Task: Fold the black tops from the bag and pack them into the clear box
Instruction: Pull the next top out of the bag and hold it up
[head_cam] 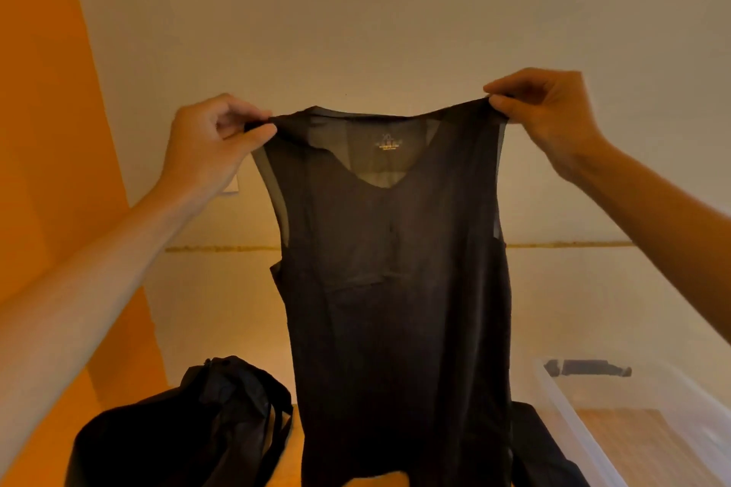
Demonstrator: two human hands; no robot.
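Observation:
A sheer black sleeveless top (pixel 399 289) hangs spread out in front of me, its printed neck label facing me. My left hand (pixel 209 146) pinches its left shoulder and my right hand (pixel 542 111) pinches its right shoulder, both raised at chest height. Below on the left lies the black bag (pixel 186 431), slumped and open. The clear box (pixel 648 427) stands at the lower right, with its wooden-looking floor showing through. Another piece of black cloth (pixel 542 447) lies beside the box, partly hidden by the hanging top.
An orange panel (pixel 51 170) runs down the left side. A pale wall (pixel 356 12) fills the background, above a light surface (pixel 221 308). A dark handle clip (pixel 589 368) sits on the box's far rim.

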